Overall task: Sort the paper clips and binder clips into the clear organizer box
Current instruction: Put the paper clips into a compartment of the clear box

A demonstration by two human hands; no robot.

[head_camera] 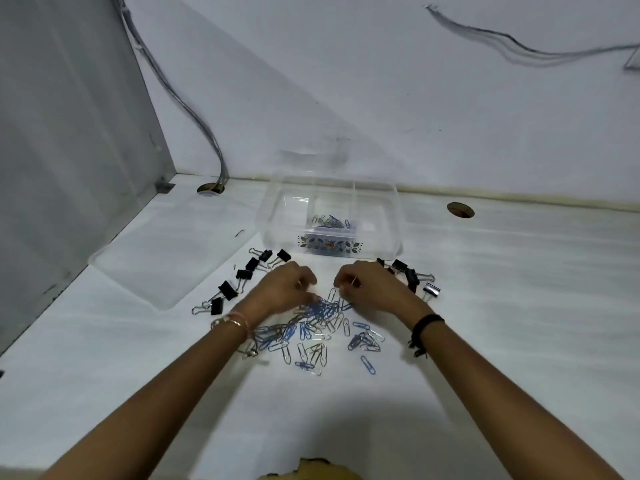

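Observation:
A pile of blue and silver paper clips [322, 327] is spread over the white table in front of me. My left hand [289, 287] and my right hand [367, 287] both rest on the far edge of the pile, fingers curled down onto the clips. The right hand pinches a silver clip; what the left holds is blurred. Black binder clips lie in two groups, one at the left [242, 275] and one at the right [412, 277]. The clear organizer box [381, 216] stands just beyond my hands, with a few paper clips in its middle compartment [329, 220].
The box's clear lid [156, 258] lies flat to the left. Two round cable holes [460, 209] pierce the table near the back wall, with cables rising from the left one [210, 188]. A grey partition [69, 150] closes off the left side.

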